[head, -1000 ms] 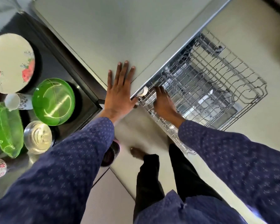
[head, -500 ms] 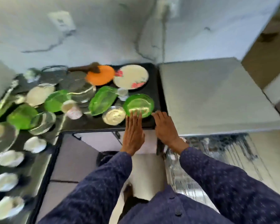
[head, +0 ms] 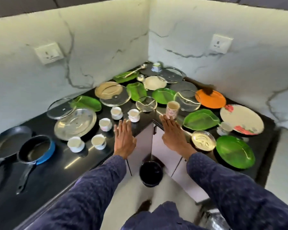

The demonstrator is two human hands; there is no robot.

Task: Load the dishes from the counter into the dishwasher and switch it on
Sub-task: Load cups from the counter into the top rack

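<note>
Flat empty hands over dish-strewn counter (head: 83, 160)

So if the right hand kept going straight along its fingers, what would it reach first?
Most likely the tall patterned paper-like cup: the right hand, flat and open, has fingertips just below its base. Whether they already touch is unclear.

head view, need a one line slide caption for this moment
Both open hands, left hand and right hand, reach over the black corner counter crowded with green plates, cups and glass lids.
</note>
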